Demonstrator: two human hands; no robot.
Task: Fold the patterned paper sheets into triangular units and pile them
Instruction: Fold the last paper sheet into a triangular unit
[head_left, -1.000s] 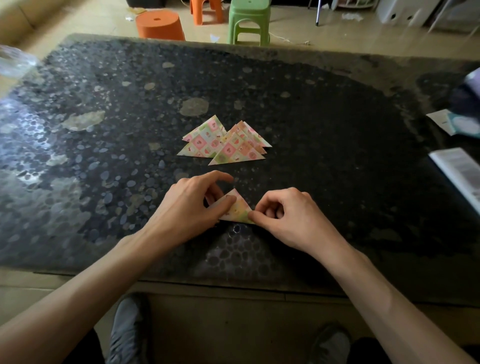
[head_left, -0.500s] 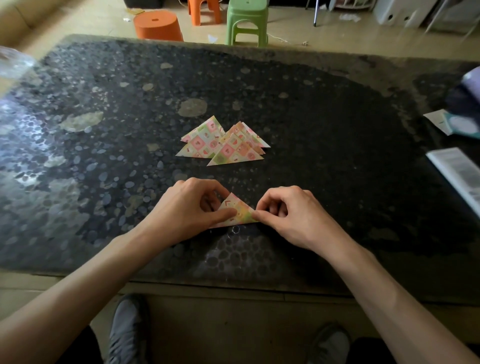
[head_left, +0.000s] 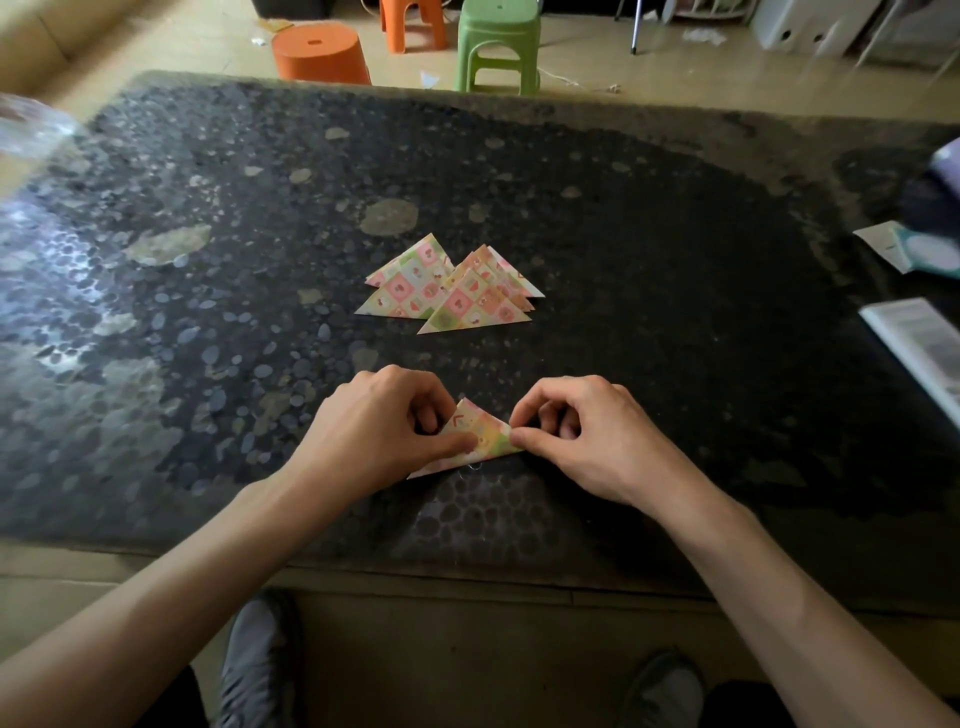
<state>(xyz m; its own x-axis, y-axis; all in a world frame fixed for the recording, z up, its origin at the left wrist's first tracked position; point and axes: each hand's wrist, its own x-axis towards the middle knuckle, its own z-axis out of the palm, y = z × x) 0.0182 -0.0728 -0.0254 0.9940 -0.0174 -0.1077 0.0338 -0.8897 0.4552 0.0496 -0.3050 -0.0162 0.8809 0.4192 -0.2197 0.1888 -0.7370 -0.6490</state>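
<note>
- patterned paper triangle (head_left: 485, 434) lies flat on the dark table (head_left: 701, 338), near the front edge, between my two hands.
- my left hand (head_left: 384, 421) has its fingers curled over the triangle's left part, with the thumb tip pressed on its face; it pinches the paper rather than cupping it.
- my right hand (head_left: 587, 431) nips the right corner between thumb and forefinger; the other fingers are tucked in and hold nothing.
- the triangle's long edge runs left to right in front of me, dipping a little toward my left, and its apex points away from me.
- pile of finished triangles (head_left: 447, 291) sits straight ahead, farther from me, with bare table between it and the unit. they overlap in a loose fan, apexes also pointing away.
- i judge the fold to be at its last crease, so the next move is a short carry straight forward. no turn is needed, since the apexes face the same way.
- the pile sits slightly left of the unit, so my left hand is the nearer one for the carry.
- one risk, as i see it: letting go of one corner early may let the flaps spring open.
</note>
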